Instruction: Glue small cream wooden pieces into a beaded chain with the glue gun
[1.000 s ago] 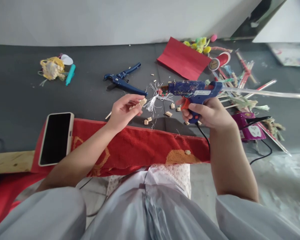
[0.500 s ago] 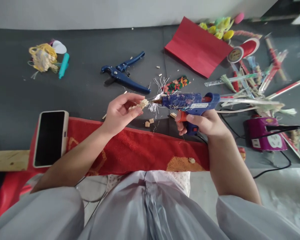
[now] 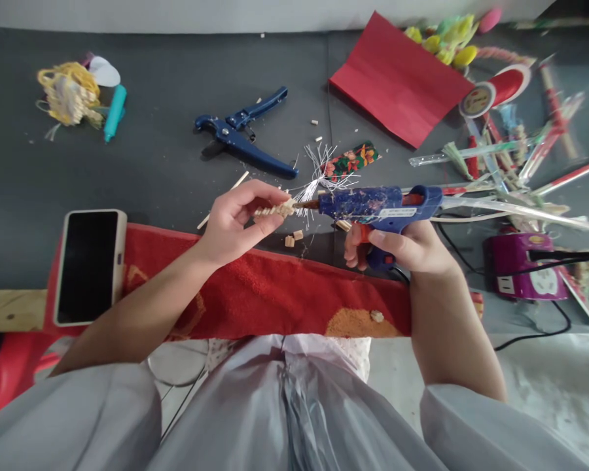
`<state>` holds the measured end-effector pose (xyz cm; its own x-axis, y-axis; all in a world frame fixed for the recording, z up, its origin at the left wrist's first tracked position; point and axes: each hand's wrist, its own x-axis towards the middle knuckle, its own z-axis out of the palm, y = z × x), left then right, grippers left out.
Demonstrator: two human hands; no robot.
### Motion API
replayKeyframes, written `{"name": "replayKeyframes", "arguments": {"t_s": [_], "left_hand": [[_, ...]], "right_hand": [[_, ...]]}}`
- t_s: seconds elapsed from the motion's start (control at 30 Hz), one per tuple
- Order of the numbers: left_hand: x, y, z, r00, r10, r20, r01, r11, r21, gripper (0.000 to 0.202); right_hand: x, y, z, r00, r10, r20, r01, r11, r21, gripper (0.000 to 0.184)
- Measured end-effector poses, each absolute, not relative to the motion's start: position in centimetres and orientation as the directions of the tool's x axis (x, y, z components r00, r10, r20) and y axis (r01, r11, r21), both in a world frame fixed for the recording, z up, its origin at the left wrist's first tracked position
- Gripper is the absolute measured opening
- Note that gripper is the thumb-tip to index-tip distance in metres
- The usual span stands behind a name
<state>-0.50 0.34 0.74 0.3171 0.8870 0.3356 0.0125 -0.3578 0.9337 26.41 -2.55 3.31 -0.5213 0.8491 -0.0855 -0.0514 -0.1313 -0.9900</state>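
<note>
My left hand (image 3: 238,219) pinches a small row of pale wooden bits (image 3: 275,210) between thumb and fingers. My right hand (image 3: 402,245) is wrapped round the grip of a blue hot glue gun (image 3: 377,203), one finger on its orange trigger. The gun lies level and its nozzle touches the right end of the wooden piece. A clear glue stick (image 3: 515,209) juts out of the gun's back to the right. Loose wooden bits (image 3: 293,238) lie on the dark mat just below the nozzle. Thin white strands (image 3: 319,170) fan out behind it.
A phone (image 3: 88,265) rests on a red towel (image 3: 275,294) at the left. Blue pliers (image 3: 243,137) lie farther back, with red paper (image 3: 397,78), a tape roll (image 3: 478,99) and several sticks at the right. A purple power strip (image 3: 525,265) sits right; yellow string (image 3: 69,95) far left.
The glue gun's nozzle has moved left and down to meet the wooden piece in my left hand. The view has tilted down a little.
</note>
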Motion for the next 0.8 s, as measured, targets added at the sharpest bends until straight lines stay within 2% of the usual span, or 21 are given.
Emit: {"name": "replayKeyframes", "arguments": {"t_s": [0.33,0.8], "left_hand": [[-0.78,0.38,0.69,0.36,0.878,0.314,0.029,-0.348,0.937,0.02],[-0.74,0.35,0.8,0.368,0.896,0.25,0.017,-0.275,0.961,0.025]], "right_hand": [[26.62,-2.57,3.24,-0.527,0.847,-0.072,0.013,-0.077,-0.997,0.035],[26.74,-2.73,3.01,-0.518,0.855,-0.006,-0.012,-0.014,-1.0,0.03]]}}
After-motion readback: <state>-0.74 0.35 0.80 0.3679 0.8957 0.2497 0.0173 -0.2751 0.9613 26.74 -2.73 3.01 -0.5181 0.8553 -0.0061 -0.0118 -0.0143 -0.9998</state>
